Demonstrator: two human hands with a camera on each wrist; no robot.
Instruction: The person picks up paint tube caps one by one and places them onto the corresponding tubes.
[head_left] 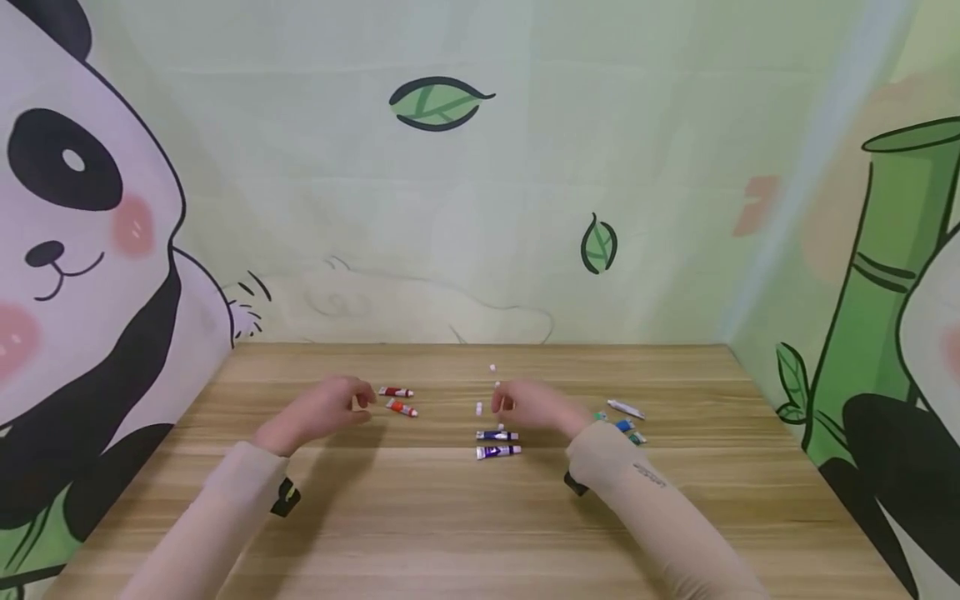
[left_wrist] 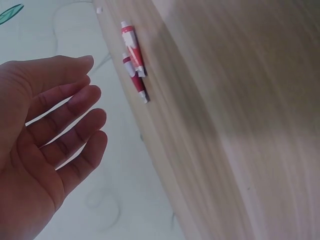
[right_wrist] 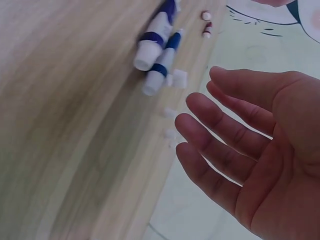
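Note:
My left hand (head_left: 324, 408) hovers over the left part of the table, loosely bent fingers holding nothing. Just right of it lie a dark red paint tube (head_left: 396, 392) and an orange-red paint tube (head_left: 402, 407), side by side. My right hand (head_left: 536, 405) hangs near the middle, also without anything in it; the right wrist view shows its fingers (right_wrist: 220, 120) relaxed and apart. Close to it are two paint tubes with dark blue-purple bands, a slimmer one (head_left: 495, 436) and a thicker one (head_left: 497, 452). Small white pieces (head_left: 479, 408) lie beside that hand.
Right of my right forearm lie a white tube (head_left: 626, 409), a blue tube (head_left: 624, 425) and green tubes (head_left: 637, 437), partly hidden by the sleeve. The wooden table (head_left: 420, 533) meets a printed backdrop (head_left: 510, 200) at its back edge, with panda-printed panels on both sides.

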